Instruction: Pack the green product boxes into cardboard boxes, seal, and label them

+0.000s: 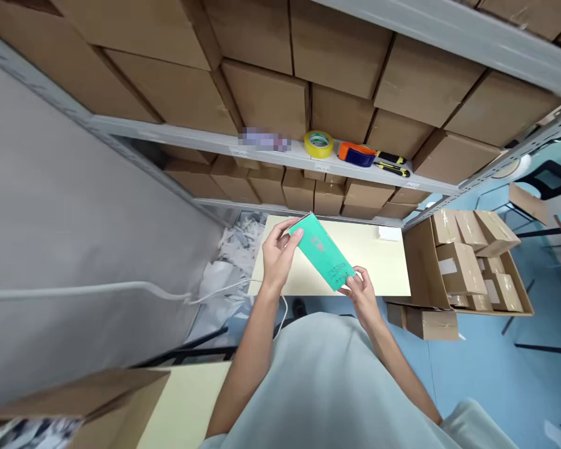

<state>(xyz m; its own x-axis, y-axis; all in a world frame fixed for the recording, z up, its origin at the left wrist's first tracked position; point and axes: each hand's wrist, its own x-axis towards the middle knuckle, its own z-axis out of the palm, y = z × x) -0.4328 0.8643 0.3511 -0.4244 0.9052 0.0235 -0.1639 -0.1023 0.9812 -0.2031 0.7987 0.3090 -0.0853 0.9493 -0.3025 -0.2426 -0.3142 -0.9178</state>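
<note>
Your left hand (277, 255) and right hand (362, 293) are curled round opposite ends of the green box (321, 251), holding it tilted above the table (378, 268); grip lightly and support both ends evenly, so its sides don't dent or slip

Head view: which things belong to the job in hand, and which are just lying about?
In the job:
green box, left hand at its upper end, right hand at its lower end
pale table beneath, probably the work surface

Apparently lying about:
yellow tape roll, orange-and-blue object, black-and-yellow tools, all on the shelf
white item on the table
</note>
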